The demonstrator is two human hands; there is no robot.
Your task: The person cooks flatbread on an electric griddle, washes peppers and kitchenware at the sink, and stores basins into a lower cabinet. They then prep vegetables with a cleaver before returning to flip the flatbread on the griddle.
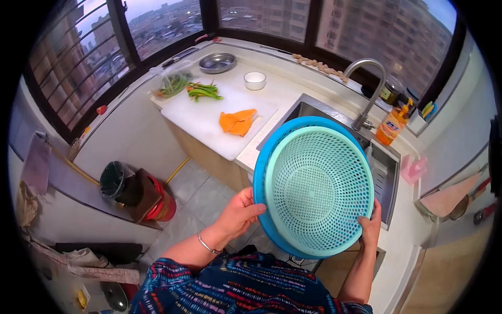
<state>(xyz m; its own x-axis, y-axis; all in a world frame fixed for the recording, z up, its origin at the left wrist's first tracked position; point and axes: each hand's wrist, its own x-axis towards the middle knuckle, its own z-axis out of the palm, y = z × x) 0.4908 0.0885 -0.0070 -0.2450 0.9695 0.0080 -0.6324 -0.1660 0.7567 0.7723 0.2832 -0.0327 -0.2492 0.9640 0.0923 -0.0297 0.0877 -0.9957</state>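
Note:
In the head view a mint-green colander sits nested in a larger blue basin. The pair is held up, tilted toward me, in front of the sink, and nothing lies in the colander. My left hand is closed on the blue basin's left rim, thumb on the near side and fingers partly hidden behind. On the right edge, my right hand grips both vessels, its thumb over the colander's rim. Behind them a faucet arches over the sink, partly covered by the basin.
On the counter's white cutting board lie orange pieces and green vegetables, beside a plastic bag. A white bowl, a metal dish and an orange soap bottle stand around. Bins are on the floor, left.

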